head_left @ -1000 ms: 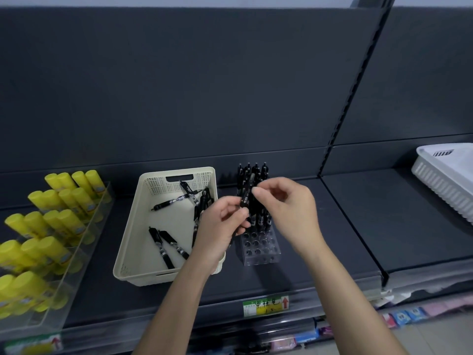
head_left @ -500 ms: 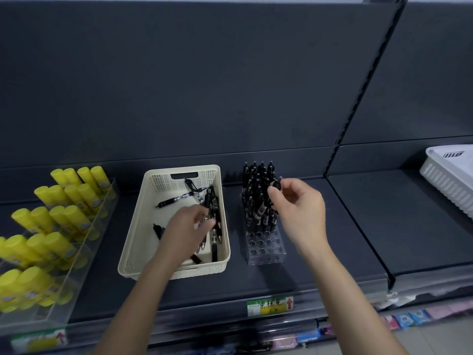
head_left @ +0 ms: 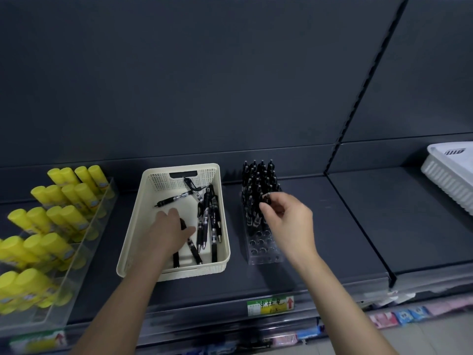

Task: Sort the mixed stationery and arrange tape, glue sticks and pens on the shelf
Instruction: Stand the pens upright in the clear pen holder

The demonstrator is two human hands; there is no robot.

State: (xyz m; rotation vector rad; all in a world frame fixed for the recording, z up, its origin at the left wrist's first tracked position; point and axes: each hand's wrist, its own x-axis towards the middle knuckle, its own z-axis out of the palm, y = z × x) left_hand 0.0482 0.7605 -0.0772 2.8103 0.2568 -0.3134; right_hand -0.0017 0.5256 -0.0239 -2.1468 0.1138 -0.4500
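Meanwhile, your right hand [head_left: 289,221] held an upright pen [head_left: 267,200] in a pinching grip over the clear holder [head_left: 266,253]; your left hand [head_left: 170,228], inside the basket [head_left: 133,226], curled round a loose pen [head_left: 176,258] lying lengthwise toward you.

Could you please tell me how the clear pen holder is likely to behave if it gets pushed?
It would probably slide rather than tip: the clear pen holder looks like a low, broad block sitting flat on the shelf. The black pens fill only its back rows, so it may be back-heavy. Its glossy plastic suggests it is rigid and slippery.
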